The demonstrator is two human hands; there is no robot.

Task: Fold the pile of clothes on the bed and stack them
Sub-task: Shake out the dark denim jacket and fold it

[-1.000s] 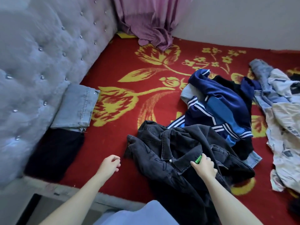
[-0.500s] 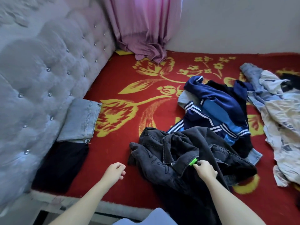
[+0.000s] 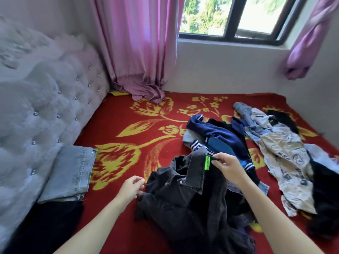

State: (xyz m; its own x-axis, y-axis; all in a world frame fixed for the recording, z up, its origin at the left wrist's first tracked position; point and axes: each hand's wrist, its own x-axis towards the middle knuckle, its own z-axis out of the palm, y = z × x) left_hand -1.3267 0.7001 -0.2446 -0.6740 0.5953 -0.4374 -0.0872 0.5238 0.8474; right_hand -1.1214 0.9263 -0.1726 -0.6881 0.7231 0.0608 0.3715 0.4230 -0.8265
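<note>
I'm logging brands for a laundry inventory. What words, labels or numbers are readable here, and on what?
Green tag on the dark denim jacket that the right hand holds up: print too small to read.
Printed shirt on the right: lettering too blurred to read.
No other text shows.

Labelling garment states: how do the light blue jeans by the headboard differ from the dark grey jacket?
The light blue jeans are folded flat; the dark grey jacket is crumpled, collar lifted. The jeans lie untouched by the headboard; the right hand pinches the jacket. The jeans are pale, the jacket near black. Both look like denim and lie on the red blanket.
</note>
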